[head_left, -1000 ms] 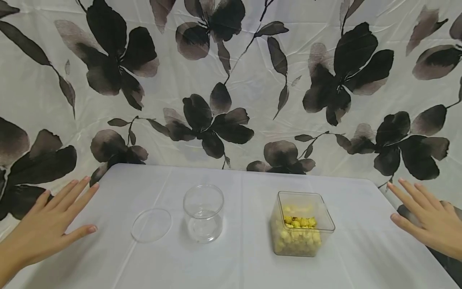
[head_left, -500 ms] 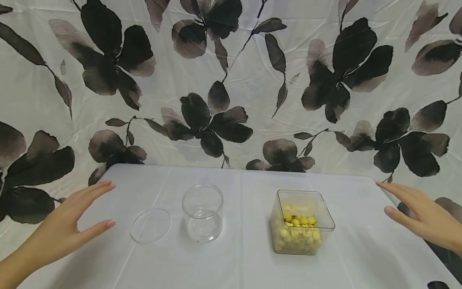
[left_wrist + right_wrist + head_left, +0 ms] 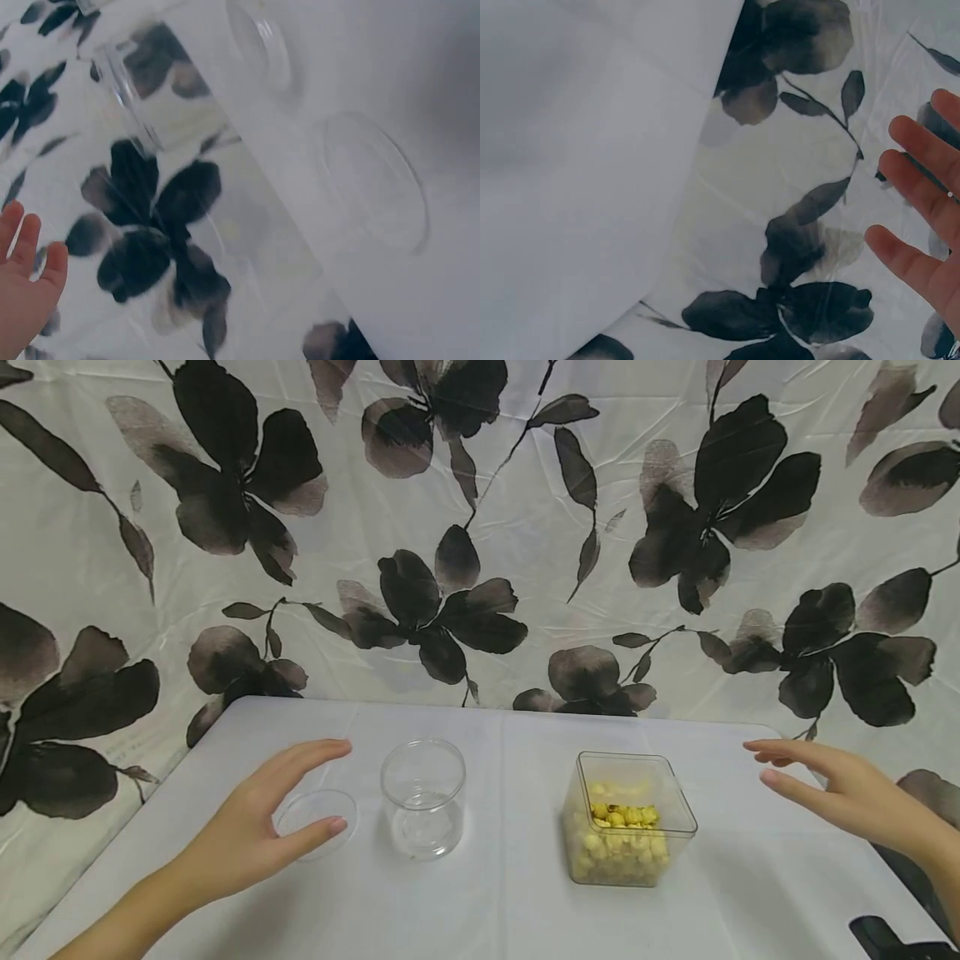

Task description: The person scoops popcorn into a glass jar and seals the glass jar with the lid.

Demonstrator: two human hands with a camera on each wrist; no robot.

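Observation:
A clear round jar [image 3: 423, 799] stands empty on the white table [image 3: 495, 910]. Its flat clear lid [image 3: 315, 822] lies just to its left, seen too in the left wrist view as the lid [image 3: 373, 181]. A square clear box [image 3: 628, 820] with yellow pieces stands to the right. My left hand [image 3: 255, 827] hovers over the lid, fingers spread, holding nothing; it shows as the left hand [image 3: 26, 289]. My right hand [image 3: 832, 785] is open in the air right of the box, apart from it; it shows as the right hand [image 3: 926, 217].
A white curtain with dark flowers [image 3: 465, 527] hangs behind and around the table. The table's right edge [image 3: 862, 852] runs under my right forearm. A dark object [image 3: 892, 939] shows at the bottom right corner.
Both hands have moved inward. The left one went from the table's left edge to over the lid. The right one came closer to the box.

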